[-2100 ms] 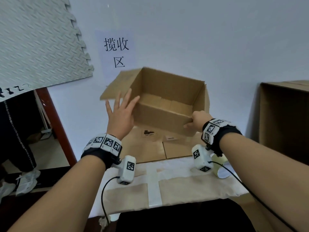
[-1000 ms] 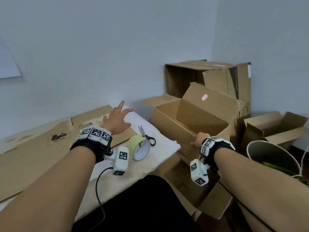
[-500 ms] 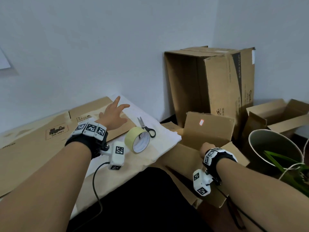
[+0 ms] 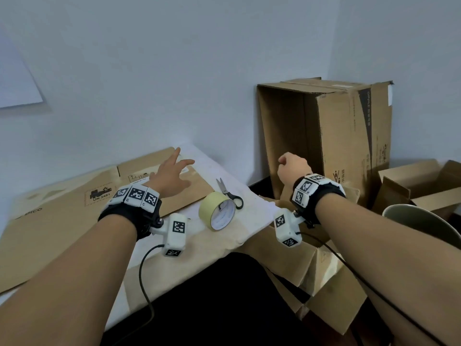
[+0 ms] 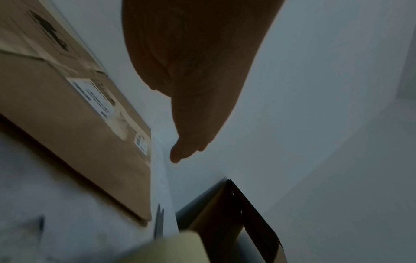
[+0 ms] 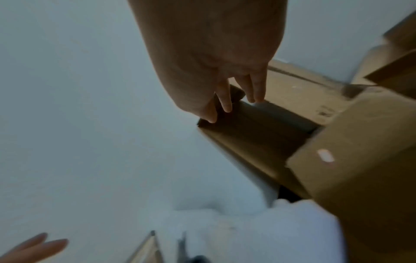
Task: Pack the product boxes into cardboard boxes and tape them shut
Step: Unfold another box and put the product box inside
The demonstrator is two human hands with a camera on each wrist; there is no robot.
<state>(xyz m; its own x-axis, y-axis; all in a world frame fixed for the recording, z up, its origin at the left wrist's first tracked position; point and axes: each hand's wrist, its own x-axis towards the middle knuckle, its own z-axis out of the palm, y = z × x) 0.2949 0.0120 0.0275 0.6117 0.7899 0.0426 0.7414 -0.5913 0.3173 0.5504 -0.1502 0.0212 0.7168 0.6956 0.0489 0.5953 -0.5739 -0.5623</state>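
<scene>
Though creased, matte rectangular cardboard box [image 4: 346, 136]

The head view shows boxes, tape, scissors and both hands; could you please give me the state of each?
Tall cardboard box: standing on end, open side facing the table.
Small cardboard box: beside the table, flaps open.
Flattened cardboard: lying flat on the table.
Tape roll: on its edge, untouched.
Scissors: closed, lying flat.
Left hand: open, fingers spread above the flattened cardboard.
Right hand: open, fingers relaxed, holding nothing.
</scene>
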